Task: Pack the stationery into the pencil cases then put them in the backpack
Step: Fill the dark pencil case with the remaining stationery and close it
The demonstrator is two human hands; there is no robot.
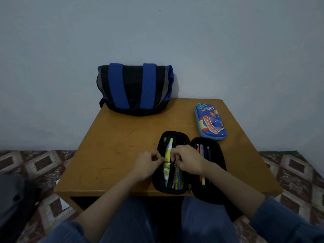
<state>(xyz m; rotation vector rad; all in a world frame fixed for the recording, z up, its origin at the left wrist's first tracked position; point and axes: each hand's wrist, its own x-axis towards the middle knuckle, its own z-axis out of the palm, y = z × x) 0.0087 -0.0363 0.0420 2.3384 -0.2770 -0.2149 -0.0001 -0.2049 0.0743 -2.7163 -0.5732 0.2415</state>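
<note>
A black pencil case (176,135) lies open at the table's front, both halves flat. Its left half holds a fat yellow-green pen (168,148) and several pencils (178,179); its right half (216,165) holds several pens (201,149). My left hand (149,163) pinches the left side of the yellow-green pen with curled fingers. My right hand (188,159) pinches a thin dark pen (173,164) just to the right of it. A blue space-print pencil case (210,121) lies closed at the back right. The blue-and-black backpack (135,88) stands at the back left against the wall.
The small wooden table (119,146) is bare on its left half. A patterned floor (43,165) surrounds it. A dark object (15,199) lies on the floor at the left. My knees sit under the front edge.
</note>
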